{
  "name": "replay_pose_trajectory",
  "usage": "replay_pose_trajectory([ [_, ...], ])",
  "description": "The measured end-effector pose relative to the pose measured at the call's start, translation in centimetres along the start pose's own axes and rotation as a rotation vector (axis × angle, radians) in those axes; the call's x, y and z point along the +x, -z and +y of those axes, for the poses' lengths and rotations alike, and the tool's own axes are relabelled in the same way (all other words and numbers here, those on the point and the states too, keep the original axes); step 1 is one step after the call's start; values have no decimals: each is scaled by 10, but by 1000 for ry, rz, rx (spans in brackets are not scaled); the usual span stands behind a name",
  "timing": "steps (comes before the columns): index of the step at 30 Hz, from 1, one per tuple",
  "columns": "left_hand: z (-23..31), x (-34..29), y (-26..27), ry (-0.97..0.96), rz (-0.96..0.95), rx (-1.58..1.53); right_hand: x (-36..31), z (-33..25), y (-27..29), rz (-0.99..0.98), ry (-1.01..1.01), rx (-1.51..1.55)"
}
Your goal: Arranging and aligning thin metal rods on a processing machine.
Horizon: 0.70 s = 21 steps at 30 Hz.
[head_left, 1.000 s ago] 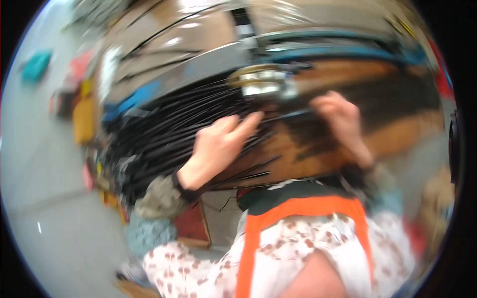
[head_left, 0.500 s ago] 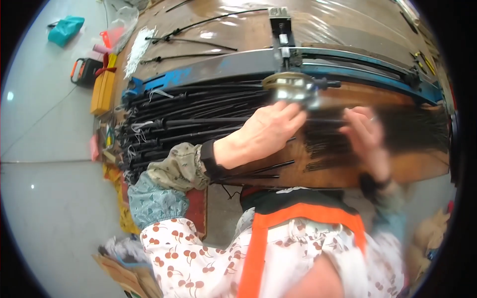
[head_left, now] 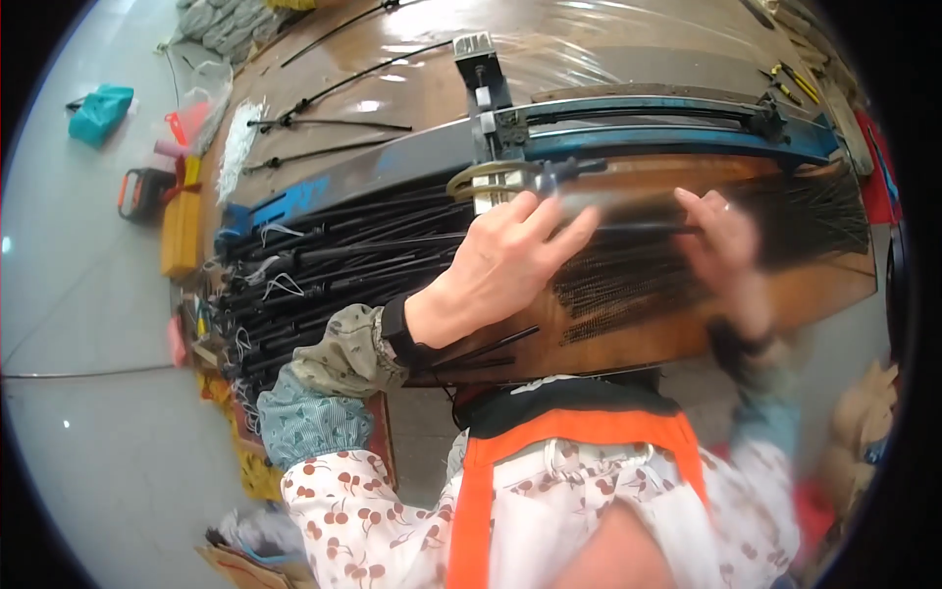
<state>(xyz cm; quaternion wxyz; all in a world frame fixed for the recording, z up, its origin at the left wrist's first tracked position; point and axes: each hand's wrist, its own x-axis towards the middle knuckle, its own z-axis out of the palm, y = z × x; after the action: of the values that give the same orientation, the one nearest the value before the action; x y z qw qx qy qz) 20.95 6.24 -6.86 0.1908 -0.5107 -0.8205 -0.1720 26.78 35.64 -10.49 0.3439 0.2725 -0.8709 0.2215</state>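
A long black rod stretches between my two hands in front of a blue metal fixture. My left hand lies over the rod, back upward, fingers bent down around it; its thumb and forefinger stand somewhat apart. Farther right, my right hand pinches the rod near its end, though motion blurs the fingers. Just beyond my left fingers is a brass-coloured ring on the fixture, with a small dark fitting beside it. Under and left of my left hand lies a pile of black rods, some with white cord loops.
The blue rail crosses the wooden table. Thin dark rods lie in a bunch at right. Pliers rest at the far right, white strips at far left. A yellow box stands by the left edge.
The whole view has shifted, so the fixture and pile sit farther left. My left thumb and forefinger have spread a little. My right hand remains blurred at the rod.
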Motion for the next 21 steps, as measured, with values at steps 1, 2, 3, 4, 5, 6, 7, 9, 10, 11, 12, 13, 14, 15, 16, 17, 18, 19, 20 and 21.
replay_pose_trajectory([
  [1, -2, 11, -6, -47, 27, 9, -7, 7, 5, -39, -14, -24],
  [2, 1, 13, -7, -85, 41, 20, -14, 4, 9, -79, -34, -32],
  [3, 3, 12, -6, -96, 36, 19, -15, -2, 18, -111, -10, -58],
  [4, 3, 10, -4, -89, -30, 70, -18, -5, 16, -102, -6, -24],
  [5, 3, 21, -13, -127, -86, 86, -28, -6, 19, -96, -39, -35],
  [6, 3, 28, -15, -118, -130, 28, -29, -2, 20, -133, -69, -26],
  [7, -1, 33, -11, -93, -141, 36, -16, 7, 10, -20, -52, 80],
  [9, 3, 67, 0, -75, -182, 69, -26, 44, 8, 90, -222, 229],
  [10, -8, 73, 11, -108, -205, 162, -38, 66, -1, 275, -300, 413],
  [11, -29, 73, 24, -186, -127, 257, -39, 81, 7, 108, -570, 436],
  [12, -31, 86, 31, -124, -95, 263, -54, 105, 2, 73, -530, 247],
  [13, -42, 93, 32, -181, -116, 298, -52, 99, 10, 91, -570, 269],
  [14, -40, 110, 23, -219, -81, 282, -48, 94, 6, 194, -529, 206],
  [15, -35, 121, 12, -244, -179, 212, -32, 79, 14, 150, -492, 66],
  [16, -28, 133, 3, -280, -281, 141, -16, 62, 30, 112, -463, -77],
  [17, -14, 125, -8, -289, -340, 126, -25, 48, 30, 119, -372, 48],
  [18, -25, 127, -7, -301, -323, 142, -25, 57, 31, 135, -357, 33],
  [19, -40, 130, -6, -305, -269, 149, -36, 77, 35, 107, -443, 29],
  [20, -53, 130, -10, -294, -213, 149, -55, 103, 39, 63, -525, 29],
  [21, -65, 128, -12, -243, -208, 232, -91, 138, 38, -6, -657, -219],
])
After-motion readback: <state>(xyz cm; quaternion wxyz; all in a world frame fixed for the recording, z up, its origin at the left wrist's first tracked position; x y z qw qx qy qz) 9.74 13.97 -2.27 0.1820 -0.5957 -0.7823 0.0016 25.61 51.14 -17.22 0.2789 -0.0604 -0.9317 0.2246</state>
